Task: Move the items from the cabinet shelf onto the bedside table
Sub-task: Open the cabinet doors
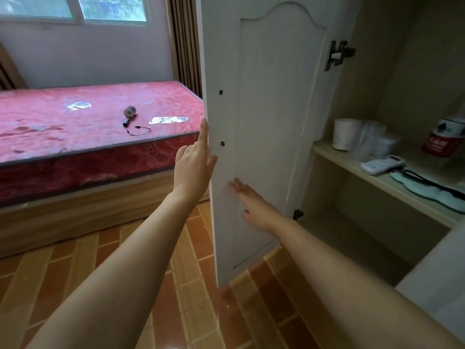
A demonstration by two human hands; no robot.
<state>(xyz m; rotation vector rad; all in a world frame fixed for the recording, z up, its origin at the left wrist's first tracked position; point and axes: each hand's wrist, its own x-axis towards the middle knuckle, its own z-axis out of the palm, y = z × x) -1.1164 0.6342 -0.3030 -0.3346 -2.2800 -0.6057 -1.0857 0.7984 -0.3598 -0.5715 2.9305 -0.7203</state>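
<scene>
While the right hand (254, 205) lies flat, fingers straight, on the cabinet door (271, 117), the left hand (195, 159) touches its far edge with straight fingers. Farther right, the shelf (372, 180) holds a remote (382, 165), light and rigid, best grasped across its middle; the paper cup (343, 133) looks crushable.
</scene>
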